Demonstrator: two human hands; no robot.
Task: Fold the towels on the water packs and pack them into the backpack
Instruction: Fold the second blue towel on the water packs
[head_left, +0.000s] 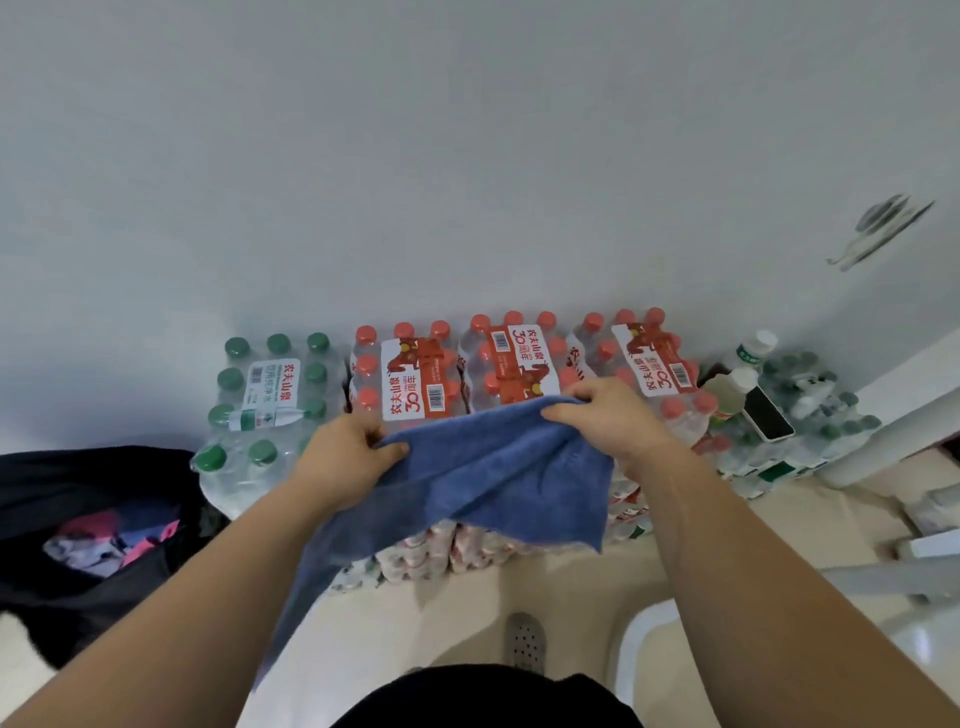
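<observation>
Centre frame, the left hand (343, 457) and right hand (608, 415) each pinch the blue towel (493, 478) in a closed grip above red-capped water packs (415, 379) labelled 农夫山泉 30. The black backpack (78, 571) gapes at lower left.

Right of the grip I see a flat black phone with white edge (768, 415), near a white-capped plastic bottle (754, 349); below the grip, a grey perforated slipper (525, 642).

L hand (343, 457) & R hand (608, 421) bare, forearms bare to frame edge. Black garment (483, 696), curved edge, at bottom centre. Grey clog (525, 642), toe w/ rows of small holes.
</observation>
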